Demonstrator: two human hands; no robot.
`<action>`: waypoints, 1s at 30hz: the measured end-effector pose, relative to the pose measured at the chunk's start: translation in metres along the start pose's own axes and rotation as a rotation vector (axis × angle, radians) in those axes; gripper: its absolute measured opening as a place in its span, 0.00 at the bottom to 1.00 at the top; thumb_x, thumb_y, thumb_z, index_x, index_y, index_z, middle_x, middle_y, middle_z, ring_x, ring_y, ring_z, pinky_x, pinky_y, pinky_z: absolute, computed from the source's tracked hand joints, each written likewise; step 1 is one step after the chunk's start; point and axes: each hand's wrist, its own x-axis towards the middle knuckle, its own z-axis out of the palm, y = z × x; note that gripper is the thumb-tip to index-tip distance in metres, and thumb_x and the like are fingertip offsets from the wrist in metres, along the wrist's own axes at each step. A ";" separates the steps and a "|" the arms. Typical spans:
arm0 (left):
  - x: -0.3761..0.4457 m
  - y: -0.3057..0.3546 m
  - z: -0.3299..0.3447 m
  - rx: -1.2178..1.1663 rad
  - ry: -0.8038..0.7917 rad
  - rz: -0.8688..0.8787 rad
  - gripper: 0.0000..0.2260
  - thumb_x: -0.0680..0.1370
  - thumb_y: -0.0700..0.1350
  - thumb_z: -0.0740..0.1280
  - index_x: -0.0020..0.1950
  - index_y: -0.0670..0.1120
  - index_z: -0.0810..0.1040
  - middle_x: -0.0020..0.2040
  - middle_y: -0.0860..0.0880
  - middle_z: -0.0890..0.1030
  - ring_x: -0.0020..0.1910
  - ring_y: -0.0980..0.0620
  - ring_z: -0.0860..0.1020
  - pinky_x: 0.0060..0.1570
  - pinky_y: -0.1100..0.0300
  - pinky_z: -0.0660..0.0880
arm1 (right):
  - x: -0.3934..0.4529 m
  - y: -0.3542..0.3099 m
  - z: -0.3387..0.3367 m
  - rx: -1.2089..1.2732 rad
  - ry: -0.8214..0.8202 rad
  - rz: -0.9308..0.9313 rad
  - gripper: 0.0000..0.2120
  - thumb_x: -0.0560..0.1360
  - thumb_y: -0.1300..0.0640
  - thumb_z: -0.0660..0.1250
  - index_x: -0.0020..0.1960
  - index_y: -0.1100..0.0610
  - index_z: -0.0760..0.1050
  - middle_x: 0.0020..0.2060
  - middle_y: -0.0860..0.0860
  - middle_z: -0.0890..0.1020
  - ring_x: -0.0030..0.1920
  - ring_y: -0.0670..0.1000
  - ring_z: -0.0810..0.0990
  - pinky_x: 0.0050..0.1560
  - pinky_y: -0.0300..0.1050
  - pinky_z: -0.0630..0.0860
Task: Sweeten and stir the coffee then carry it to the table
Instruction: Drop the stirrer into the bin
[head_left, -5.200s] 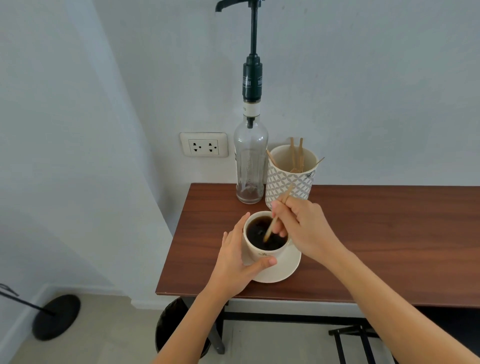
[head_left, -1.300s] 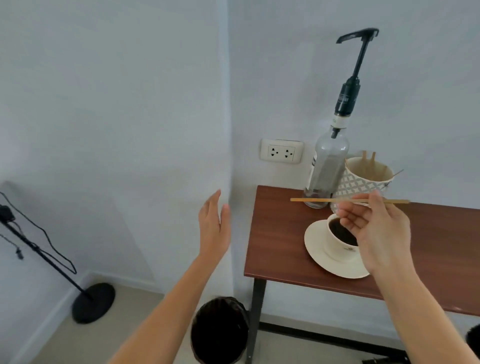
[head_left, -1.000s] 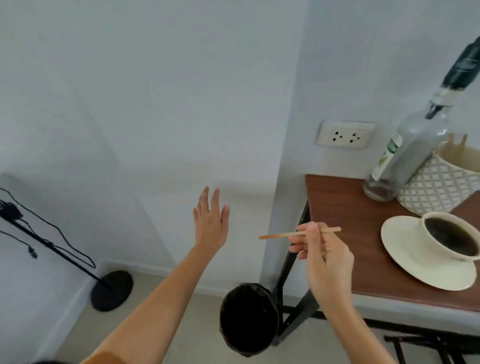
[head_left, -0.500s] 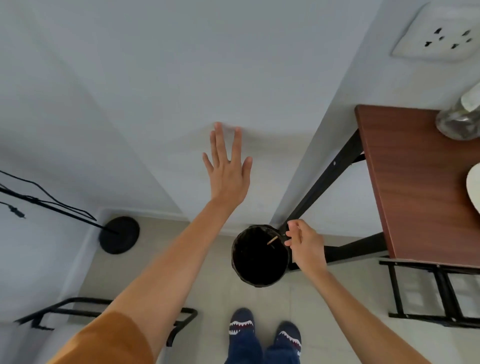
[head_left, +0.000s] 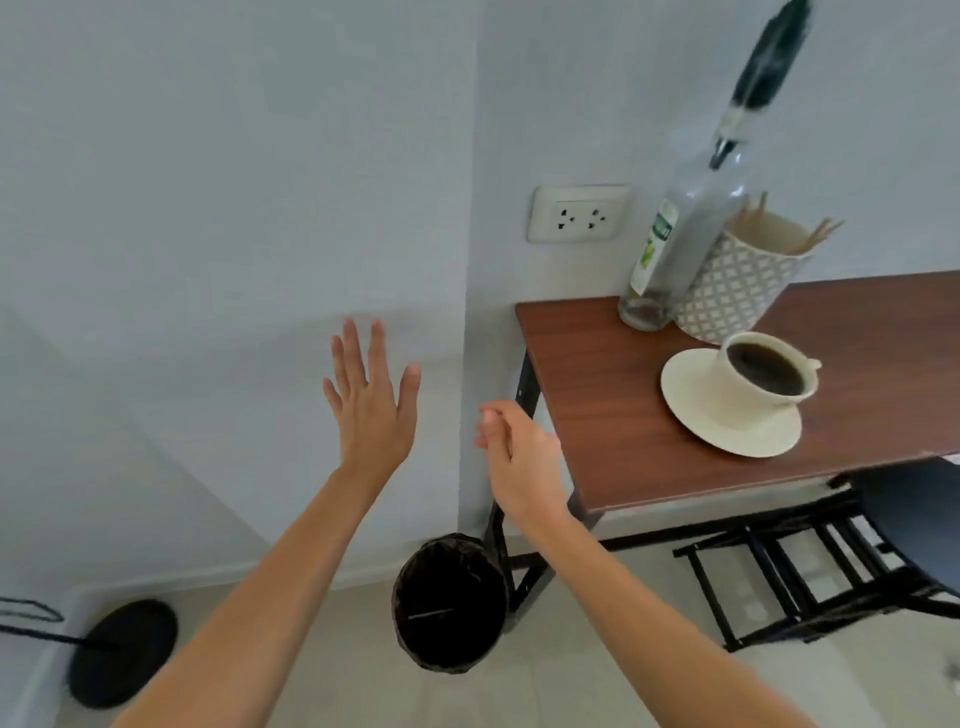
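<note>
Spreading flat with its fingers wide, the left hand (head_left: 370, 402) is raised before the white wall (head_left: 234, 208) and holds nothing. The right hand (head_left: 519, 457) hangs just off the left edge of the table (head_left: 613, 415), its fingers loosely curled and its thumb against them; nothing shows in its grasp. On the table sits the cup (head_left: 761, 376) of dark coffee, upright on its saucer (head_left: 696, 410), well apart from both hands. Behind it stand a clear pump bottle (head_left: 675, 249) and a patterned holder (head_left: 737, 280) with wooden sticks (head_left: 815, 234) in it, the two touching or nearly so. On the floor below the right forearm is a black bin (head_left: 449, 603), with a thin stick (head_left: 431, 614) lying inside it. A socket (head_left: 577, 214) is on the wall above the table's corner, and a dark chair (head_left: 914, 525) stands at right.
</note>
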 end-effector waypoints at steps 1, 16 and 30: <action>0.001 0.020 -0.003 -0.039 0.009 0.019 0.28 0.85 0.55 0.53 0.82 0.51 0.49 0.83 0.47 0.43 0.82 0.44 0.41 0.77 0.33 0.46 | 0.002 -0.007 -0.016 0.010 0.043 -0.044 0.13 0.84 0.54 0.57 0.59 0.58 0.77 0.42 0.55 0.86 0.44 0.50 0.85 0.45 0.46 0.79; -0.086 0.231 0.096 -0.115 -0.302 0.138 0.30 0.83 0.61 0.54 0.82 0.54 0.49 0.84 0.50 0.48 0.82 0.50 0.45 0.78 0.39 0.43 | -0.006 0.068 -0.269 0.019 0.347 -0.123 0.08 0.83 0.56 0.60 0.53 0.55 0.78 0.41 0.49 0.85 0.43 0.47 0.83 0.44 0.35 0.77; -0.093 0.246 0.149 0.259 -0.464 0.086 0.47 0.74 0.74 0.56 0.82 0.47 0.47 0.83 0.49 0.50 0.82 0.48 0.43 0.77 0.36 0.39 | 0.040 0.150 -0.302 -0.200 0.065 0.330 0.15 0.81 0.57 0.63 0.66 0.61 0.74 0.62 0.57 0.80 0.63 0.57 0.78 0.61 0.48 0.74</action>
